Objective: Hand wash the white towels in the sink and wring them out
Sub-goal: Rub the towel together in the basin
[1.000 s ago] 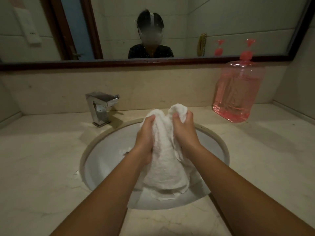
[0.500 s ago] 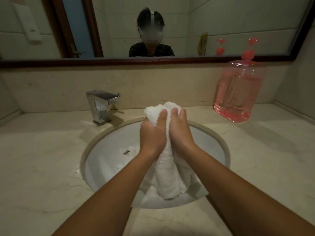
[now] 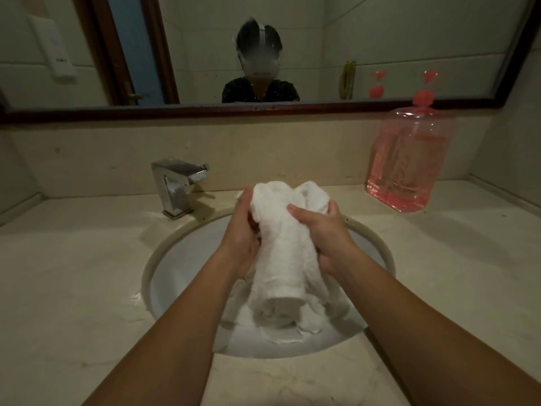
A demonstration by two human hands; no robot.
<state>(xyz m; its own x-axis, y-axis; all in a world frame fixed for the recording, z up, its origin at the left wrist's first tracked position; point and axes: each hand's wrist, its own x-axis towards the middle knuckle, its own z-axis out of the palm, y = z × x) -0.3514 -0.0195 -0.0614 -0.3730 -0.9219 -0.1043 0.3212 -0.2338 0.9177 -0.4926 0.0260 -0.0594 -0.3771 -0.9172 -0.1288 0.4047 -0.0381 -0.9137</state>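
A white towel (image 3: 282, 259) is bunched into a thick roll above the round white sink (image 3: 181, 259). My left hand (image 3: 243, 238) grips its left side, fingers curled round the cloth near the top. My right hand (image 3: 325, 232) grips the right side, thumb and fingers wrapped over the roll. The towel's lower end hangs down into the basin, where more white cloth (image 3: 319, 317) lies crumpled at the bottom. Whether that is a second towel I cannot tell.
A chrome faucet (image 3: 175, 186) stands at the sink's back left. A large bottle of pink liquid (image 3: 409, 162) with a pump sits on the beige counter (image 3: 73, 273) at the back right. A framed mirror (image 3: 263, 109) hangs above the backsplash.
My hands were pressed close together on the towel half a second ago. They have since spread apart and shifted along it, showing a wider stretch of the roll between them.
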